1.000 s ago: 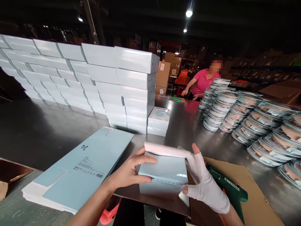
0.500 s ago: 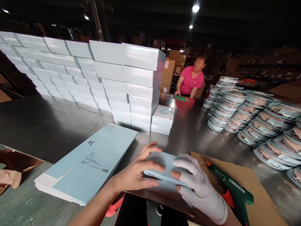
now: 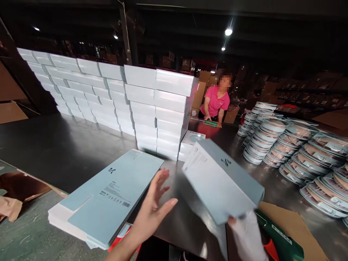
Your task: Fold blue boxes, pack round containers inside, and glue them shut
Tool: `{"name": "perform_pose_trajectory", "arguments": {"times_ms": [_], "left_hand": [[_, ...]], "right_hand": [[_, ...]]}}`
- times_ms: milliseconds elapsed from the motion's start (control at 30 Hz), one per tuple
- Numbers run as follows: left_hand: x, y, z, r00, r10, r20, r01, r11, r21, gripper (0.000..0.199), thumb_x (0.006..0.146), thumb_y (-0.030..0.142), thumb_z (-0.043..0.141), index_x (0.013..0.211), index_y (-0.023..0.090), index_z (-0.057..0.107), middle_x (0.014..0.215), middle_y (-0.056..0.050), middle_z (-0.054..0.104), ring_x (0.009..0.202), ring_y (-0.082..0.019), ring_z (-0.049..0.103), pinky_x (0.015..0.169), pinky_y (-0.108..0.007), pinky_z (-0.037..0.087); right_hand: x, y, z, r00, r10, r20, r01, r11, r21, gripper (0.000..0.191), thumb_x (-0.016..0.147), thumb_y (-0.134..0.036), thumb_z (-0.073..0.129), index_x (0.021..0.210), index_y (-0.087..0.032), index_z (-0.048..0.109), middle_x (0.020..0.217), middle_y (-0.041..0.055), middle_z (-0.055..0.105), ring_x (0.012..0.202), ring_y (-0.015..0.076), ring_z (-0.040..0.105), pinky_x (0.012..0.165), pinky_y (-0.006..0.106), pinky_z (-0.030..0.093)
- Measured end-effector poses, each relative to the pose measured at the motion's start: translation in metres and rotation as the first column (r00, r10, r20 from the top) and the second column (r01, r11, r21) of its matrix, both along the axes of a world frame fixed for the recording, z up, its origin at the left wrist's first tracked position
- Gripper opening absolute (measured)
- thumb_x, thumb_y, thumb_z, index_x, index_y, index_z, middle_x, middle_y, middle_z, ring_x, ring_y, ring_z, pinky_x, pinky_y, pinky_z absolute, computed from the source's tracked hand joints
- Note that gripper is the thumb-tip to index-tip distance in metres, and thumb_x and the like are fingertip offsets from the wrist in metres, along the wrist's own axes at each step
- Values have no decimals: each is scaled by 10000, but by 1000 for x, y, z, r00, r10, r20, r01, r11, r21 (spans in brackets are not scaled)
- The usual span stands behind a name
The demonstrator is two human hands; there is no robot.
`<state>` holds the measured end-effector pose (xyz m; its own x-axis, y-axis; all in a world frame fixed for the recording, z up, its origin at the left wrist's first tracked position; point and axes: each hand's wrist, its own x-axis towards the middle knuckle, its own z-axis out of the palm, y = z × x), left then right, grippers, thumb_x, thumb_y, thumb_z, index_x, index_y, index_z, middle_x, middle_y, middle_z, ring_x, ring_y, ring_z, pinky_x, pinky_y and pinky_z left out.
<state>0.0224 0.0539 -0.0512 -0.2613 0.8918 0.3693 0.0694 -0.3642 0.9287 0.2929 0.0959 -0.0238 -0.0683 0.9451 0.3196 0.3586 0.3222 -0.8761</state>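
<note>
A light blue box (image 3: 217,185) with a small black logo is held up and tilted over the metal table. My right hand (image 3: 246,230), in a white glove with bare fingertips, grips its lower end; most of its fingers are hidden behind the box. Bare and empty, my left hand (image 3: 157,203) has its fingers spread, between the box and a stack of flat blue cardboard blanks (image 3: 108,195). The top blank shows a logo, printed text and a barcode.
A wall of white boxes (image 3: 141,94) stands behind, with a printed box (image 3: 194,137) at its right end. Round packages (image 3: 274,127) are stacked at right. A green glue gun (image 3: 282,235) lies on cardboard (image 3: 307,224). Across the table leans a person in pink (image 3: 216,101).
The box has risen and tilted in my right hand, away from the table edge. My left hand has let go of it and moved left. The view has shifted slightly.
</note>
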Motion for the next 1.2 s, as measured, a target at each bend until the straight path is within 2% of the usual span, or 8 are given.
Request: {"name": "perform_pose_trajectory", "arguments": {"times_ms": [200, 400, 567, 733, 867, 967, 1100, 1200], "left_hand": [[-88, -26, 22, 758, 406, -511, -327, 914, 240, 131, 989, 355, 631, 1093, 312, 698, 1204, -64, 742, 1360, -351, 580, 1090, -506, 491], [-140, -6, 19, 421, 349, -837, -505, 857, 104, 453, 973, 547, 463, 1214, 232, 684, 1363, -132, 706, 1443, -354, 513, 1116, -476, 497], [-192, 15, 17, 270, 158, -950, -726, 681, -93, 690, 851, 657, 504, 1125, 59, 712, 1243, -342, 712, 1238, -550, 631, 972, -660, 525], [-202, 11, 29, 252, 35, -967, -753, 634, -173, 505, 894, 633, 540, 735, 171, 670, 831, -208, 776, 809, -401, 777, 605, -391, 563], [-164, -20, 69, 42, 189, -981, -781, 619, 86, 541, 1040, 581, 332, 1073, 124, 620, 1076, -189, 724, 896, -375, 758, 602, -329, 468], [-125, -46, 90, -132, 486, -864, -603, 652, 460, 427, 1036, 556, 453, 927, 183, 629, 742, -43, 676, 624, -281, 709, 488, -280, 335], [-81, -72, 89, 107, 636, -764, -112, 772, 626, 293, 1011, 511, 594, 910, 236, 613, 649, 30, 658, 527, -190, 646, 565, -303, 432], [-64, -84, 79, 258, 601, -756, -94, 795, 599, 178, 1021, 411, 602, 919, 275, 653, 695, 31, 709, 568, -201, 663, 597, -322, 462]], "right_hand": [[-58, 156, 88, 824, -214, 524, 67, 956, 284, 679, 767, -331, 787, 1394, -147, 601, 1475, 126, 610, 1384, 405, 527, 1140, 457, 413], [-138, 234, 83, 649, -143, 747, -97, 959, 267, 415, 955, -380, 711, 1314, -186, 636, 1477, 120, 576, 1361, 329, 543, 1116, 603, 447], [-126, 191, 82, 651, -153, 743, -134, 941, 311, 607, 926, -332, 718, 1469, -151, 513, 1572, 190, 497, 1443, 375, 468, 1158, 571, 419], [-73, 87, 86, 694, -31, 719, -337, 869, 362, 259, 961, -269, 554, 1179, -210, 681, 1144, 55, 773, 946, 211, 725, 890, 336, 563], [-58, 12, 87, 673, -430, 602, -305, 580, 756, 192, 980, -267, 518, 1025, -180, 682, 827, 85, 685, 760, 284, 585, 697, 419, 451], [-60, -20, 86, 682, -579, 446, -252, 385, 888, 159, 980, -261, 531, 1066, -169, 628, 727, 50, 594, 632, 250, 456, 598, 389, 342], [-51, -34, 72, 752, -546, 370, -124, 434, 892, 200, 971, -326, 544, 1086, -173, 602, 806, 78, 647, 682, 256, 544, 626, 383, 417], [-30, -35, 57, 878, -141, 458, -189, 776, 602, 282, 967, -348, 574, 1206, -204, 614, 1016, 88, 750, 885, 260, 709, 761, 361, 559]]}}
